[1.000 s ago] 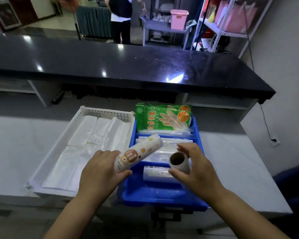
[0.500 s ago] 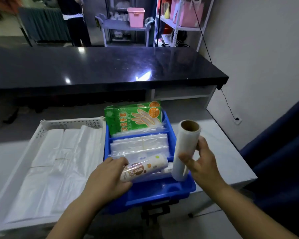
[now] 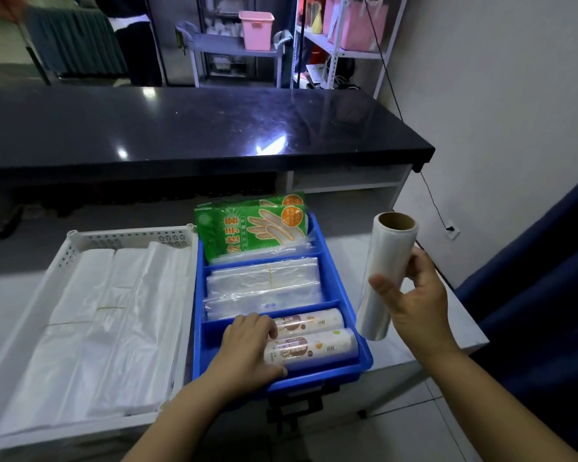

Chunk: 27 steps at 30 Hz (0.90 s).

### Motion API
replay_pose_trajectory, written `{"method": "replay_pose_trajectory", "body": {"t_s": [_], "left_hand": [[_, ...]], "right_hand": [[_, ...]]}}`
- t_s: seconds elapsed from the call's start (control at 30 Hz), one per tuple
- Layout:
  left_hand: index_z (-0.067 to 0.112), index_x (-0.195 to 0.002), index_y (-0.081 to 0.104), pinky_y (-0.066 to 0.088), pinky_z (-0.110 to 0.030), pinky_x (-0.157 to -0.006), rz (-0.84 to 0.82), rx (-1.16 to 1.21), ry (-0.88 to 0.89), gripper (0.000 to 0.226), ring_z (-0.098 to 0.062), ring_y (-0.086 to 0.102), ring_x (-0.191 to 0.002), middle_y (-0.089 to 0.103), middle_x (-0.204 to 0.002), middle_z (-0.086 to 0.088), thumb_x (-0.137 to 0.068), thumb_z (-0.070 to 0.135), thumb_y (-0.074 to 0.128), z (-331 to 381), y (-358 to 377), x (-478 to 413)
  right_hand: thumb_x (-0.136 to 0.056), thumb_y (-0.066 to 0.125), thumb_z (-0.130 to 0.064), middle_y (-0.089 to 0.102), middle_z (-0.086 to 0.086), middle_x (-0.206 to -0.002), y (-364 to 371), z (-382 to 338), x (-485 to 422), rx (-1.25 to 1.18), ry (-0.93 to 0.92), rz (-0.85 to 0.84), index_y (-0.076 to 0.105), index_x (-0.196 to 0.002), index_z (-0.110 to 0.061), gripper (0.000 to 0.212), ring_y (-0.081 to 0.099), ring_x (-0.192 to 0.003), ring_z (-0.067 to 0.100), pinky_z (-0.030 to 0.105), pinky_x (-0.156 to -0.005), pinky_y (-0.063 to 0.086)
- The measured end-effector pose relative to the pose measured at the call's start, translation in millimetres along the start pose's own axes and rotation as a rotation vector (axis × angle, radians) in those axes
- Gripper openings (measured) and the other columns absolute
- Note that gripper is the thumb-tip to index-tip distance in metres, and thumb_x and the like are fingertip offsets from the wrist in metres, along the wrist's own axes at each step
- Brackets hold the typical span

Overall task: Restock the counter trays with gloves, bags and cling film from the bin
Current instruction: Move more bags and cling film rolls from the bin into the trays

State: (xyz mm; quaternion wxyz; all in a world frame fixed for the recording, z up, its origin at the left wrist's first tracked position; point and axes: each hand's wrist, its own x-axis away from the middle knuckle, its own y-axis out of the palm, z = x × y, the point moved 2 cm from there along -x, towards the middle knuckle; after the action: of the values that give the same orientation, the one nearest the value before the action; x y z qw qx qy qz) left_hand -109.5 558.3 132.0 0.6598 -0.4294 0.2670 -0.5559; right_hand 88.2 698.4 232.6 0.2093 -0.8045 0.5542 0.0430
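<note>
We've got the clear cling-film roll upright in our right hand, just right of the blue divided tray; left hand presses flat on the printed wrapped rolls lying crosswise.

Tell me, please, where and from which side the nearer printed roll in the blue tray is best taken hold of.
Grip the nearer printed roll around its middle, coming from above. It lies flat, lengthwise across the front compartment of the blue tray, with the second roll close behind and the tray wall in front, so only its top is free. The left hand already rests on its left end.
</note>
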Motion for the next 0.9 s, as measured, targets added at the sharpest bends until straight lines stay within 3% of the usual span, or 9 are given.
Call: {"method": "replay_pose_trajectory", "body": {"t_s": [0.2,0.27,0.33,0.37,0.47,0.57,0.67,0.8,0.9], "left_hand": [[0.039,-0.080,0.038,0.028,-0.024,-0.079,-0.027,-0.010,-0.008,0.031,-0.008,0.031,-0.094,0.035,-0.098,0.015,-0.067,0.036,0.066,1.2,4.0,-2.7],[0.040,-0.079,0.038,0.029,-0.023,-0.080,-0.023,0.012,-0.007,0.033,-0.007,0.032,-0.094,0.035,-0.097,0.016,-0.067,0.034,0.068,2.8,0.1,0.2],[0.041,-0.082,0.040,0.031,-0.018,-0.078,0.009,0.044,-0.011,0.033,-0.005,0.033,-0.094,0.035,-0.095,0.019,-0.068,0.034,0.069,1.6,-11.1,7.0],[0.041,-0.084,0.042,0.031,-0.016,-0.075,0.051,0.060,-0.016,0.032,-0.005,0.035,-0.093,0.036,-0.093,0.020,-0.070,0.032,0.069,-0.2,-20.5,11.2],[0.033,-0.082,0.053,0.034,-0.012,-0.068,0.293,0.099,-0.071,0.026,-0.008,0.044,-0.087,0.049,-0.085,0.015,-0.074,0.010,0.064,-10.7,-56.9,27.6],[0.021,-0.082,0.061,0.036,-0.018,-0.065,0.503,0.159,-0.191,0.031,-0.012,0.049,-0.080,0.057,-0.080,0.007,-0.074,-0.008,0.052,-23.4,-84.6,46.6],[0.021,-0.082,0.062,0.038,-0.015,-0.064,0.609,0.155,-0.267,0.033,-0.008,0.051,-0.078,0.056,-0.077,0.011,-0.077,-0.008,0.047,-27.0,-93.2,60.3],[0.030,-0.081,0.057,0.039,-0.013,-0.064,0.619,0.133,-0.300,0.033,-0.004,0.052,-0.077,0.055,-0.078,0.015,-0.082,-0.002,0.048,-24.4,-83.5,67.2],[0.036,-0.082,0.055,0.042,-0.014,-0.064,0.577,0.123,-0.362,0.030,-0.003,0.054,-0.078,0.057,-0.084,0.010,-0.086,0.007,0.049,-22.1,-70.4,67.3]], "right_hand": [[-0.070,0.067,-0.039,0.056,-0.040,-0.096,11.3,0.0,-2.2,-0.037,-0.033,-0.087,0.045,-0.103,-0.050,0.041,0.055,-0.098,-0.014,-0.001,-0.060,0.045],[-0.069,0.067,-0.044,0.056,-0.040,-0.099,19.9,-2.1,-1.7,0.001,-0.053,-0.144,0.046,-0.102,-0.052,0.040,0.055,-0.100,-0.011,0.003,-0.060,0.048],[-0.065,0.064,-0.056,0.057,-0.031,-0.105,31.3,-5.2,-0.3,0.069,-0.079,-0.203,0.046,-0.104,-0.049,0.044,0.058,-0.101,0.001,0.015,-0.072,0.051],[-0.065,0.064,-0.059,0.057,-0.024,-0.108,37.3,-6.6,0.1,0.141,-0.128,-0.226,0.047,-0.108,-0.046,0.048,0.058,-0.099,0.007,0.021,-0.076,0.050],[-0.067,0.073,-0.052,0.062,-0.010,-0.108,61.3,-8.2,2.2,0.491,-0.415,-0.383,0.050,-0.119,-0.031,0.060,0.054,-0.092,0.009,0.021,-0.077,0.040],[-0.058,0.079,-0.052,0.068,0.000,-0.095,88.6,-1.8,9.6,0.767,-0.631,-0.579,0.059,-0.115,-0.022,0.067,0.062,-0.085,0.022,0.034,-0.074,0.045],[-0.055,0.078,-0.056,0.068,0.001,-0.087,110.4,8.9,17.6,0.979,-0.753,-0.708,0.062,-0.109,-0.021,0.066,0.064,-0.079,0.024,0.036,-0.072,0.050],[-0.079,0.060,-0.053,0.056,0.008,-0.120,123.8,26.4,17.9,1.013,-0.700,-0.877,0.038,-0.133,-0.023,0.066,0.049,-0.107,0.030,0.043,-0.094,0.034],[-0.079,0.060,-0.052,0.056,0.007,-0.122,123.5,29.2,18.5,0.981,-0.733,-0.892,0.036,-0.133,-0.024,0.065,0.048,-0.108,0.029,0.044,-0.096,0.034]]}}
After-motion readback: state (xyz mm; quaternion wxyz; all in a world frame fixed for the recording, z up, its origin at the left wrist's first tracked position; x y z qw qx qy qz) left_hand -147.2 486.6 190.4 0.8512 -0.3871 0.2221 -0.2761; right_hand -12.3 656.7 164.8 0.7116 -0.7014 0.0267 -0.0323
